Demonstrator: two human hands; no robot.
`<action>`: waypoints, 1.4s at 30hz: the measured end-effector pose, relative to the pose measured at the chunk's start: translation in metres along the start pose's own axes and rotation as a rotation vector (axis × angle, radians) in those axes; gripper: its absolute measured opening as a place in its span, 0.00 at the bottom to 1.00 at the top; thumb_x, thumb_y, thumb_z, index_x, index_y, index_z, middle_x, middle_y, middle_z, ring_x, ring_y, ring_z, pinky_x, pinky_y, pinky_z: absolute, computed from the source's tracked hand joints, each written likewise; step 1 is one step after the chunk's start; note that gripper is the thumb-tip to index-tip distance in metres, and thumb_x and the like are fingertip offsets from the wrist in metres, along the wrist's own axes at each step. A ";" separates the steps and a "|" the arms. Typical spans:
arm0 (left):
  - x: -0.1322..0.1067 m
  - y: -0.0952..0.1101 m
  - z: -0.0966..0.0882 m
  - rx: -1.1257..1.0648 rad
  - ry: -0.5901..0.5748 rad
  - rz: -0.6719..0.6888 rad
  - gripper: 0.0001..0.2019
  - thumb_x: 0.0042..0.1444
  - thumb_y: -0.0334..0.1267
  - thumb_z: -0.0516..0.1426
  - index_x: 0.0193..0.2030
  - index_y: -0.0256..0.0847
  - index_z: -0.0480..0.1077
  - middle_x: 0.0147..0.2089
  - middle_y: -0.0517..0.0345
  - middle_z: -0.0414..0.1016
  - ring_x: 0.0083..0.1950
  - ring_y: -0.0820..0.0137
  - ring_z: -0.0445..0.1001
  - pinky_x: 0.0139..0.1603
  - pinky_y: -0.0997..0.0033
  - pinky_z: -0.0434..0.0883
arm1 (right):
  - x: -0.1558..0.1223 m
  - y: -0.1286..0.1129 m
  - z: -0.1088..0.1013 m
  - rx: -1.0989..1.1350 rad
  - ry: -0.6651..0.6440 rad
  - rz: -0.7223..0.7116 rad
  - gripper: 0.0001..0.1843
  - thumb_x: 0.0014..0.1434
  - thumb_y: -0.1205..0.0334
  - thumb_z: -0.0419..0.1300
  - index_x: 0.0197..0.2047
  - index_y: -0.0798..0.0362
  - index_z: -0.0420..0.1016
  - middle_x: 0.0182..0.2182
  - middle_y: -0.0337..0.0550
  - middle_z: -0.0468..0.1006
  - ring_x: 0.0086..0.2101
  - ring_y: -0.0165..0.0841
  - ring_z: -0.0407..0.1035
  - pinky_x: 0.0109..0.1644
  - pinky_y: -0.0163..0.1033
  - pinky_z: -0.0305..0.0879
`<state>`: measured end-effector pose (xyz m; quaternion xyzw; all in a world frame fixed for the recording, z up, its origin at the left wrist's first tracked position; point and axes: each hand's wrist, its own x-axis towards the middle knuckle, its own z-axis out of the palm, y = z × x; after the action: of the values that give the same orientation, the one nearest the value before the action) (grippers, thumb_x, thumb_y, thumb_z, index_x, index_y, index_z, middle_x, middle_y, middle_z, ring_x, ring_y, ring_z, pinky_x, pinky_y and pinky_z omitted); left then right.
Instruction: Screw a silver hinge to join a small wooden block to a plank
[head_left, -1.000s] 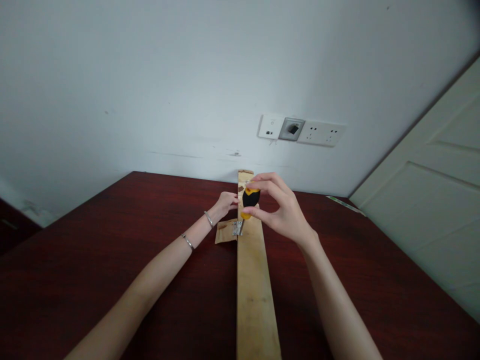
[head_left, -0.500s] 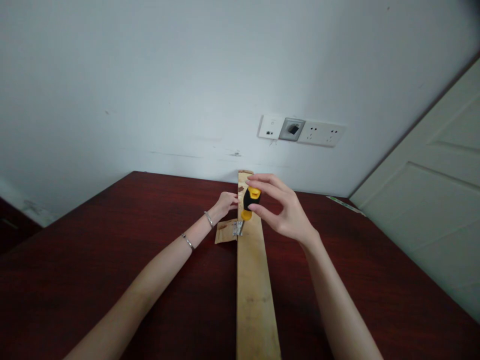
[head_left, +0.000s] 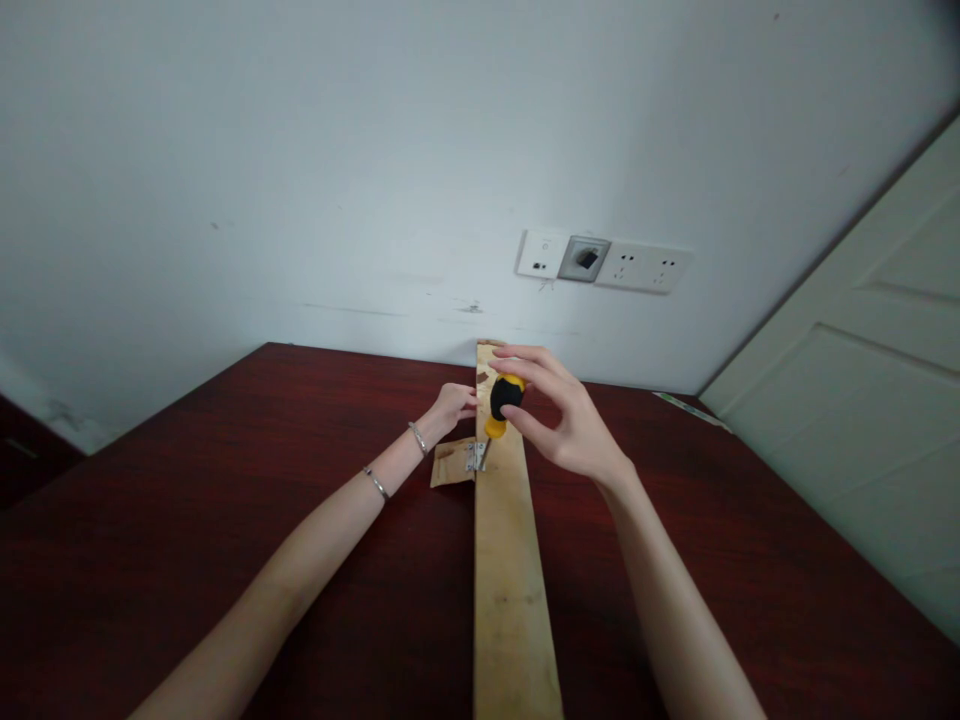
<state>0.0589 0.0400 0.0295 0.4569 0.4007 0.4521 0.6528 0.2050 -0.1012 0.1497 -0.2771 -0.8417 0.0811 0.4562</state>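
Note:
My right hand [head_left: 566, 415] pinches the black and yellow handle of a screwdriver [head_left: 506, 397] between thumb and fingers. The screwdriver is tilted, and its shaft reaches down to a small metal hinge [head_left: 475, 456]. That hinge lies across the joint between a long wooden plank [head_left: 514, 560] and a short wood piece [head_left: 452, 464] on the plank's left. Just beyond the short piece, my left hand [head_left: 452, 403] is closed against the plank's left edge, with its fingertips partly hidden. Any screw under the screwdriver's tip is too small to make out.
The dark red wooden table [head_left: 360, 560] carries the plank, whose far end is by the white wall [head_left: 337, 180]. Wall sockets [head_left: 641, 267] sit above the table's far side. A panelled door [head_left: 862, 400] stands to the right, and a thin printed strip [head_left: 694, 411] lies near it.
The screwdriver's handle has turned and shifted slightly to the right in my right hand's fingers. My left hand, the plank and the hinge have stayed in place.

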 end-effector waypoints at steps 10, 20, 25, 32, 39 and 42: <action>-0.010 0.008 0.005 0.061 0.007 0.058 0.10 0.43 0.15 0.56 0.24 0.33 0.70 0.24 0.56 0.71 0.34 0.67 0.73 0.36 0.73 0.70 | 0.001 0.007 0.009 -0.041 0.084 -0.058 0.15 0.56 0.61 0.65 0.47 0.47 0.72 0.42 0.44 0.73 0.43 0.37 0.69 0.48 0.46 0.70; -0.003 0.001 0.003 0.047 0.024 0.005 0.11 0.42 0.14 0.53 0.21 0.33 0.69 0.21 0.57 0.69 0.30 0.70 0.70 0.35 0.72 0.70 | -0.001 -0.001 -0.006 0.036 -0.037 0.057 0.20 0.60 0.68 0.58 0.55 0.45 0.69 0.52 0.45 0.74 0.52 0.38 0.68 0.54 0.49 0.69; -0.003 0.003 0.003 0.073 0.018 0.021 0.11 0.42 0.14 0.55 0.22 0.33 0.70 0.23 0.56 0.70 0.31 0.70 0.69 0.35 0.72 0.69 | 0.000 0.004 0.000 0.010 0.033 0.049 0.18 0.56 0.61 0.65 0.50 0.47 0.72 0.43 0.45 0.74 0.45 0.37 0.69 0.49 0.47 0.71; 0.001 0.000 0.001 0.101 0.044 0.021 0.10 0.42 0.15 0.56 0.21 0.32 0.69 0.23 0.55 0.70 0.29 0.71 0.68 0.35 0.71 0.68 | -0.003 0.004 0.006 0.161 -0.013 0.177 0.23 0.56 0.62 0.63 0.56 0.46 0.68 0.49 0.46 0.70 0.45 0.35 0.69 0.38 0.38 0.76; -0.004 0.003 0.003 0.117 0.025 0.022 0.08 0.43 0.17 0.56 0.23 0.32 0.70 0.26 0.52 0.73 0.34 0.67 0.71 0.37 0.71 0.70 | -0.005 0.011 0.008 0.089 0.075 0.157 0.24 0.56 0.61 0.64 0.56 0.47 0.70 0.51 0.46 0.74 0.43 0.34 0.72 0.37 0.38 0.77; -0.008 0.005 0.004 0.136 0.027 0.012 0.09 0.43 0.16 0.55 0.22 0.32 0.69 0.26 0.52 0.73 0.34 0.67 0.72 0.38 0.70 0.70 | -0.006 0.014 0.010 0.057 0.110 0.143 0.23 0.56 0.59 0.64 0.56 0.47 0.70 0.50 0.46 0.74 0.41 0.34 0.72 0.35 0.37 0.77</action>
<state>0.0588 0.0323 0.0363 0.4965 0.4365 0.4338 0.6122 0.2046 -0.0912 0.1343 -0.3274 -0.7909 0.1220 0.5023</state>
